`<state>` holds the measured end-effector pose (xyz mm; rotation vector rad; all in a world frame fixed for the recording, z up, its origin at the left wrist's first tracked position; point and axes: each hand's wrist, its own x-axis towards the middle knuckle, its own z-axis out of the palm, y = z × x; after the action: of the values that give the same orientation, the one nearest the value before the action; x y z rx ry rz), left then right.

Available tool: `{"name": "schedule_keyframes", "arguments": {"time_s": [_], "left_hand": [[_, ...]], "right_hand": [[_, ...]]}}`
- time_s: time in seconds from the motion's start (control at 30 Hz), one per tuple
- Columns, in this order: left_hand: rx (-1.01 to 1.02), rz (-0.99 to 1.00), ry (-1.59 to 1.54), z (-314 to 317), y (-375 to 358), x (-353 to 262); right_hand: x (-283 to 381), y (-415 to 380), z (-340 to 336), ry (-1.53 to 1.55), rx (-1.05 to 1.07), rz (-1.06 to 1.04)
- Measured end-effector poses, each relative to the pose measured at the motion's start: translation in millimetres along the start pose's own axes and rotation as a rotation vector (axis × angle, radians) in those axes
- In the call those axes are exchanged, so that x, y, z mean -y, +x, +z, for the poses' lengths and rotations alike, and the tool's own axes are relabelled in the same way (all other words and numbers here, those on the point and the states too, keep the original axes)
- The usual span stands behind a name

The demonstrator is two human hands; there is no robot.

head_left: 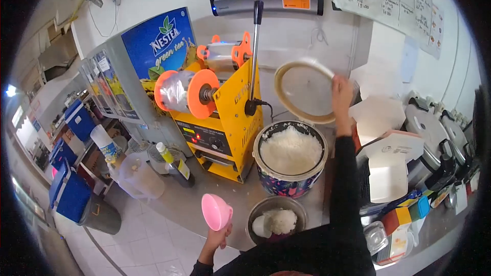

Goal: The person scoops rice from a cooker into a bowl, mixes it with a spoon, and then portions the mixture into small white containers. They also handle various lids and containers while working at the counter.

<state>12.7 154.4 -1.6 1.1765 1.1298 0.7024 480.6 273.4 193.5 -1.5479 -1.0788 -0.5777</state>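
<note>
Left hand [219, 237] wrapped round pink cup [217, 211], beside bowl [262, 209]. Pot [286, 186] beyond, uncovered. Right hand [341, 92] grips tilted lid [307, 91] by edge. Lid-handling step, I'd judge; next move calls for steady lid control.

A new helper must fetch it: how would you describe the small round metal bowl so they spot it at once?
Find the big yellow box-shaped machine; just right of it stands the dark, colourfully patterned round pot. The small round metal bowl sits at the pot's near side. Unlike the pot, it is plain silver and clearly smaller.
</note>
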Motion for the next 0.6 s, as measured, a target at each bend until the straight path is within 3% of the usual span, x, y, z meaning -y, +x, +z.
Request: {"name": "schedule_keyframes", "arguments": {"time_s": [0.07, 0.13, 0.2, 0.3, 0.33, 0.37, 0.4, 0.47, 0.5, 0.53, 0.6], "left_hand": [[0.082, 0.141, -0.055, -1.9, 21.0, -8.7], [0.036, 0.263, -0.126, 18.6, 35.3, -56.4], [-0.008, 0.514, -0.440, 59.7, 39.2, -115.7], [0.426, 0.406, -0.140, 86.7, 87.2, -143.6], [0.448, 0.512, -0.152, 115.5, 65.2, -175.3], [0.629, 0.568, -0.213, 139.7, 70.0, -184.3], [0.661, 0.464, -0.138, 162.7, 68.9, -195.8], [0.668, 1.003, 0.012, 217.8, 122.3, -158.1], [0.523, 1.123, -0.006, 237.9, 138.9, -138.2], [0.392, 1.392, 0.324, 254.6, 167.8, -128.5], [0.395, 1.285, 0.520, 247.3, 166.2, -147.9]], "right_hand": [[46.2, -50.3, -19.6, -0.007, -0.105, -0.208], [61.3, -107.8, -30.4, 0.007, -0.115, -0.286], [71.4, -163.8, -45.6, -0.045, 0.119, -0.289], [80.7, -227.8, -69.3, -0.098, 0.263, -0.295], [84.6, -243.1, -78.8, -0.130, 0.205, -0.195], [88.4, -256.4, -87.7, -0.164, 0.142, -0.100], [93.2, -270.2, -95.7, -0.194, 0.135, -0.080], [106.8, -303.4, -109.5, -0.131, -0.140, 0.239], [114.2, -323.4, -116.7, -0.103, -0.198, 0.328], [122.5, -345.3, -124.4, -0.076, -0.260, 0.417], [126.4, -396.8, -128.6, -0.193, -0.319, 0.513]]}}
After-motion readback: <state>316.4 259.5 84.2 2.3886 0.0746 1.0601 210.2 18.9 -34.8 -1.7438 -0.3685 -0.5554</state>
